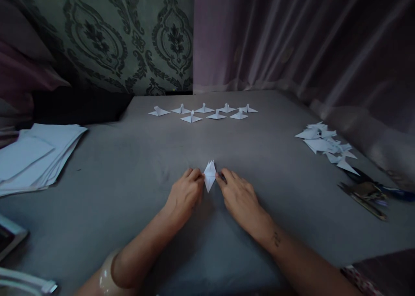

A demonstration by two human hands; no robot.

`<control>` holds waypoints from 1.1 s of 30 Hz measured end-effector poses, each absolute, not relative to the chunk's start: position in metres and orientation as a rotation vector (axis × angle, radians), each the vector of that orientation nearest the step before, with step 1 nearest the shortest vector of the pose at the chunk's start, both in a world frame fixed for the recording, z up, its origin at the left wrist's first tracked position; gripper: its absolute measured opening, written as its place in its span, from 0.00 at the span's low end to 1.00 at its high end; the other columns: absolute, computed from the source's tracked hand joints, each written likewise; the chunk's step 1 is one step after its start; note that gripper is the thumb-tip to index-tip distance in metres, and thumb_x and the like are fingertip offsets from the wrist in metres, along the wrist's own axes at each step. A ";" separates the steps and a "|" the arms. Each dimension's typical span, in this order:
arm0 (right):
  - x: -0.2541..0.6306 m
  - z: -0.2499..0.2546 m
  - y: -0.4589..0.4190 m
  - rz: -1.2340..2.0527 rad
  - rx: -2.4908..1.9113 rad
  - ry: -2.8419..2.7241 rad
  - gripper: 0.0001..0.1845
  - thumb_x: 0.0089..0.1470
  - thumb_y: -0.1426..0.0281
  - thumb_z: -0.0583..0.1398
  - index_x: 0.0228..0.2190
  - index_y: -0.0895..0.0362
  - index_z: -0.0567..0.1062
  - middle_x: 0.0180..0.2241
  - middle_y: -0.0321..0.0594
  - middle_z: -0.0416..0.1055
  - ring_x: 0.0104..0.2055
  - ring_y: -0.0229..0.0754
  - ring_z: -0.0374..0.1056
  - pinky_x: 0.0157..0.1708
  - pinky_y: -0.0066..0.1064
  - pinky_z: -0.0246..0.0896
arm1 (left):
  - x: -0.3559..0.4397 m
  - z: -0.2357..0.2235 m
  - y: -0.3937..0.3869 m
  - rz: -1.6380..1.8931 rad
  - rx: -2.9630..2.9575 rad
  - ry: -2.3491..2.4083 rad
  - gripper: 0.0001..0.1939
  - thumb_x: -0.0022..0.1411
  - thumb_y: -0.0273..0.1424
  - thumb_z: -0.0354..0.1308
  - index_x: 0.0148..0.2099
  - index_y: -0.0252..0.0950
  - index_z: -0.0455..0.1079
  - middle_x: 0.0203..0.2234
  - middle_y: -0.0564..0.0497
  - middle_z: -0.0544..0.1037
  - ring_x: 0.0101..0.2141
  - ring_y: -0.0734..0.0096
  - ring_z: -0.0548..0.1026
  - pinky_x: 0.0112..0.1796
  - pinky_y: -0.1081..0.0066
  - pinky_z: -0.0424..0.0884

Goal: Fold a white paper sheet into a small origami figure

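Between my two hands is a small white folded paper (210,177), diamond-shaped, with a crease across its middle and split points at its far end. My left hand (188,190) pinches its left corner, fingers curled together. On the opposite corner, the thumb and fingers of my right hand (238,194) close from the right. The paper's near tip points toward me. Both wrists rest low over the grey tabletop (136,157).
Several folded paper cranes (217,114) stand in two rows at the back. Farther right lies a heap of folded papers (324,142), beside scissors (394,192) and a pencil (366,203). A stack of white paper sheets (42,157) is at left. Curtains (259,36) hang behind.
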State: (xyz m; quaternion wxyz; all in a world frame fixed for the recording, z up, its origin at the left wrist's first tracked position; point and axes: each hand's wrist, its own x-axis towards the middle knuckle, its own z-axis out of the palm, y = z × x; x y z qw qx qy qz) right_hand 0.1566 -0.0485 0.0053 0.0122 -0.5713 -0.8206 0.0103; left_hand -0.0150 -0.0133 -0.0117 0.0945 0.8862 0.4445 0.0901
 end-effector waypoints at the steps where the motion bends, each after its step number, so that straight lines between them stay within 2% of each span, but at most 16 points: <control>1: 0.158 0.006 -0.047 0.055 -1.775 -2.545 0.22 0.56 0.81 0.48 0.49 0.58 0.70 0.41 0.47 0.68 0.41 0.47 0.65 0.35 0.36 0.62 | -0.016 -0.011 -0.012 0.323 2.576 1.320 0.12 0.61 0.22 0.47 0.38 0.33 0.72 0.34 0.45 0.73 0.37 0.62 0.70 0.37 0.66 0.71; 4: 0.163 0.005 -0.042 0.186 -1.732 -2.453 0.20 0.57 0.80 0.49 0.45 0.55 0.74 0.41 0.45 0.68 0.41 0.43 0.66 0.36 0.33 0.61 | -0.018 -0.012 -0.007 0.520 2.410 1.336 0.13 0.60 0.21 0.47 0.37 0.35 0.73 0.34 0.47 0.74 0.36 0.66 0.73 0.40 0.68 0.70; 8: 0.169 0.001 -0.035 0.370 -1.707 -2.294 0.19 0.56 0.80 0.50 0.40 0.53 0.77 0.41 0.41 0.69 0.38 0.39 0.68 0.38 0.31 0.61 | -0.015 -0.016 -0.006 0.732 2.308 1.400 0.14 0.60 0.22 0.46 0.43 0.36 0.71 0.40 0.47 0.74 0.37 0.69 0.74 0.39 0.70 0.71; 11: 0.171 -0.005 -0.029 0.487 -1.697 -2.146 0.18 0.54 0.79 0.51 0.39 0.54 0.77 0.40 0.41 0.71 0.40 0.39 0.69 0.40 0.31 0.61 | -0.009 -0.018 -0.009 0.695 2.412 1.317 0.13 0.63 0.25 0.47 0.45 0.35 0.71 0.43 0.45 0.73 0.41 0.65 0.73 0.43 0.67 0.70; 14: 0.171 -0.012 -0.022 0.615 -1.680 -1.919 0.19 0.53 0.80 0.51 0.41 0.56 0.76 0.38 0.41 0.74 0.40 0.40 0.70 0.42 0.31 0.62 | -0.005 -0.020 -0.012 0.622 2.486 1.297 0.12 0.65 0.33 0.48 0.46 0.35 0.70 0.42 0.44 0.73 0.42 0.62 0.72 0.44 0.64 0.70; 18: 0.169 -0.022 -0.014 0.921 -1.612 -1.650 0.18 0.51 0.80 0.51 0.42 0.58 0.74 0.35 0.41 0.77 0.33 0.38 0.73 0.36 0.29 0.66 | -0.004 -0.023 -0.011 0.613 2.491 1.363 0.18 0.61 0.43 0.54 0.48 0.36 0.69 0.41 0.45 0.73 0.42 0.60 0.72 0.41 0.64 0.71; 21: 0.165 -0.026 -0.014 1.085 -1.534 -1.563 0.18 0.51 0.80 0.51 0.41 0.57 0.73 0.35 0.41 0.78 0.32 0.37 0.74 0.33 0.28 0.67 | -0.004 -0.023 -0.011 0.618 2.484 1.397 0.19 0.59 0.43 0.57 0.48 0.37 0.68 0.41 0.45 0.74 0.42 0.60 0.72 0.41 0.64 0.71; 24: 0.160 -0.024 -0.018 0.968 -1.469 -1.623 0.20 0.51 0.81 0.51 0.43 0.56 0.72 0.37 0.40 0.77 0.38 0.38 0.73 0.40 0.31 0.67 | -0.003 -0.022 -0.011 0.628 2.449 1.426 0.16 0.60 0.39 0.57 0.48 0.37 0.68 0.41 0.45 0.75 0.42 0.60 0.73 0.40 0.65 0.71; 28: 0.154 -0.013 -0.025 0.769 -1.332 -1.766 0.26 0.50 0.83 0.49 0.48 0.54 0.69 0.42 0.38 0.75 0.46 0.36 0.69 0.50 0.33 0.62 | -0.004 -0.018 -0.010 0.667 2.352 1.453 0.12 0.62 0.31 0.53 0.48 0.37 0.68 0.39 0.46 0.77 0.40 0.62 0.75 0.39 0.67 0.70; 30: 0.152 -0.007 -0.026 0.730 -1.286 -1.732 0.26 0.50 0.83 0.50 0.48 0.53 0.68 0.43 0.39 0.74 0.46 0.36 0.70 0.50 0.32 0.62 | -0.005 -0.015 -0.008 0.713 2.201 1.437 0.12 0.62 0.29 0.50 0.46 0.37 0.71 0.36 0.48 0.78 0.37 0.65 0.76 0.37 0.69 0.69; 33: 0.150 -0.001 -0.025 0.659 -1.345 -1.480 0.18 0.51 0.77 0.54 0.44 0.55 0.68 0.43 0.43 0.72 0.42 0.38 0.71 0.42 0.31 0.67 | -0.005 -0.008 -0.005 0.848 1.747 1.376 0.12 0.62 0.33 0.52 0.42 0.35 0.73 0.29 0.50 0.79 0.31 0.68 0.76 0.32 0.72 0.69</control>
